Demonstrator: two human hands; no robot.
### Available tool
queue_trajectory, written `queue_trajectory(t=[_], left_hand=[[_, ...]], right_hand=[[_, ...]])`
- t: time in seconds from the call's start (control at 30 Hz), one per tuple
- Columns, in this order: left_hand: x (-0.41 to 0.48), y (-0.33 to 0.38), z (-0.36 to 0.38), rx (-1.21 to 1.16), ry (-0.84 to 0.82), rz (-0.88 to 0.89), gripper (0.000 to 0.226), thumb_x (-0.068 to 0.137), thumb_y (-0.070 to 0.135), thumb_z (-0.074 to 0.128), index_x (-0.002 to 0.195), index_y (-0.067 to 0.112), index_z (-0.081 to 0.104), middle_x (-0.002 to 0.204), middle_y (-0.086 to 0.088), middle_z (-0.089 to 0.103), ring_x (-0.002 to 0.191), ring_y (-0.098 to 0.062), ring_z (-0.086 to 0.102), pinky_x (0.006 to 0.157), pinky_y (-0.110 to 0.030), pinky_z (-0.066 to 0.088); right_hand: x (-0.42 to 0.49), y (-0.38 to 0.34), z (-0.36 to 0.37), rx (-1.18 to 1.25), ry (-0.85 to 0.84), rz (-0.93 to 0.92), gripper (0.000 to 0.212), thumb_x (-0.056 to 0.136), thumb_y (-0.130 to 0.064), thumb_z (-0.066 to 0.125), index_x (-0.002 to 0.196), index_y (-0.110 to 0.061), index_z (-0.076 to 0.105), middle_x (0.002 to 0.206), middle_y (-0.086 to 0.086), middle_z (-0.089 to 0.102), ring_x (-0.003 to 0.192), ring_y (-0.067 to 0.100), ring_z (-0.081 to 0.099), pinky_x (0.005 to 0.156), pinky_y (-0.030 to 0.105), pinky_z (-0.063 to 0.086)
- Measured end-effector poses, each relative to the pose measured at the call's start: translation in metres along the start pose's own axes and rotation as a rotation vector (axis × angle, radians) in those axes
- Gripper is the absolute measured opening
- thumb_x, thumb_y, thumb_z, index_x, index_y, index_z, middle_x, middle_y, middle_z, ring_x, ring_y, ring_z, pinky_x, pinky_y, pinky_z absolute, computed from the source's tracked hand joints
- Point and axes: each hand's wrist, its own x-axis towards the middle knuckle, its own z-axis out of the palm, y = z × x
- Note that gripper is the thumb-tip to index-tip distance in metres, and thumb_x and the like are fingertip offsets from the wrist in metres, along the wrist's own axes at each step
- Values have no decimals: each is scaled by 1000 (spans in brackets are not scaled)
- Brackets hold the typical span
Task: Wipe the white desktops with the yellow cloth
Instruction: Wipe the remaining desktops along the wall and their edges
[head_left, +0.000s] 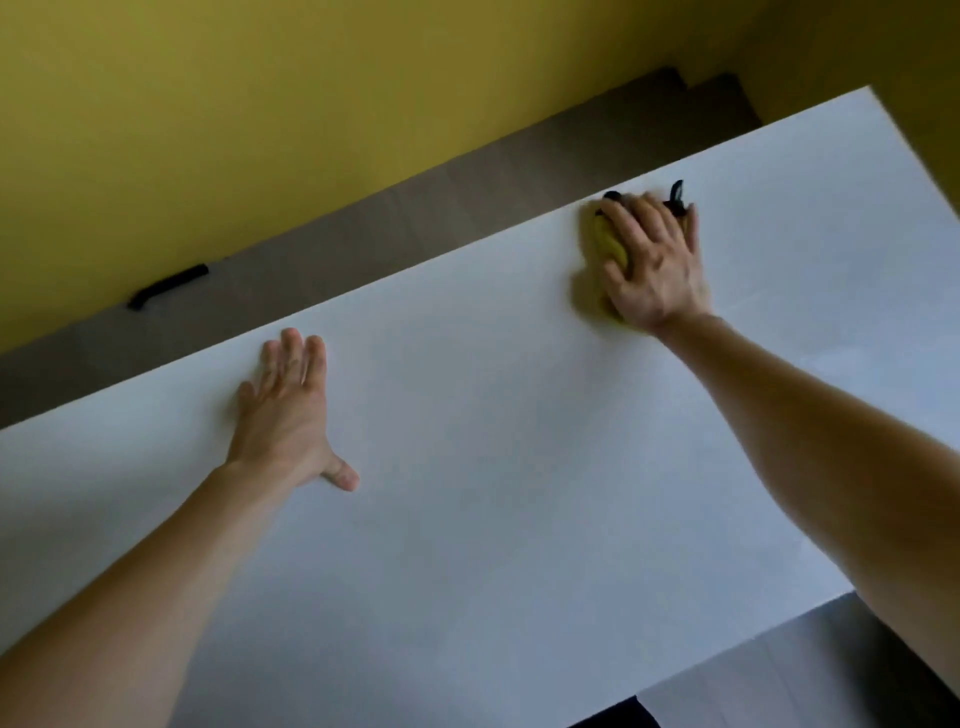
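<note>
Two hands are seen, both laid on one white tabletop (493, 493). The right hand (652, 265) is spread flat with straight fingers and is pressed down on the one yellow cloth (605, 241), which is bunched beneath it near the far edge, right of centre. The left hand (285, 415) is laid palm down and empty, fingers straight and together, thumb stuck out to the side, well apart from the cloth. Two small black pieces (677, 189) are seen just past the right fingertips (what they are cannot be told). Beyond the edge, a brown floor (415, 208) is met by a yellow wall (260, 104), where one black strip (169, 286) is seen.
</note>
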Motion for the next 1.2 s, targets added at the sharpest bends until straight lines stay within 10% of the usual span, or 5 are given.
queue_trajectory(t=[0.13, 0.43, 0.77, 1.03, 1.2], left_hand=[[4, 0, 1, 14, 5, -3, 190, 37, 72, 102, 167, 14, -23, 177, -12, -28, 166, -34, -16, 131, -59, 23], [-25, 48, -13, 111, 24, 42, 175, 52, 66, 100, 166, 20, -25, 176, -12, -27, 166, -38, -11, 127, -57, 32], [-16, 161, -27, 161, 76, 212, 174, 52, 68, 100, 166, 27, -25, 176, -17, -23, 165, -44, -10, 124, -64, 32], [-13, 158, -23, 162, 100, 193, 175, 44, 77, 97, 167, 35, -19, 179, -10, -20, 167, -37, -6, 126, -55, 34], [-11, 156, -22, 170, 116, 208, 179, 44, 78, 97, 165, 35, -28, 179, -10, -20, 168, -36, -5, 125, -53, 36]], right_hand=[[-1, -9, 4, -16, 62, 167, 78, 93, -54, 49, 164, -24, 38, 157, 17, 47, 151, 41, 36, 134, 62, 4], [-51, -165, 45, 32, -85, -502, 76, 95, -52, 41, 167, -28, 38, 162, 5, 46, 157, 31, 34, 133, 59, 7], [-35, 11, 0, 43, 143, 288, 81, 91, -52, 47, 167, -28, 37, 167, 9, 42, 161, 36, 27, 135, 58, 4], [-94, -69, 24, 121, 27, -277, 75, 91, -44, 55, 163, -25, 46, 161, 7, 50, 156, 33, 38, 134, 54, 12], [-91, 49, 3, 66, 181, 167, 76, 91, -43, 61, 163, -27, 45, 159, 7, 51, 156, 36, 38, 134, 58, 12]])
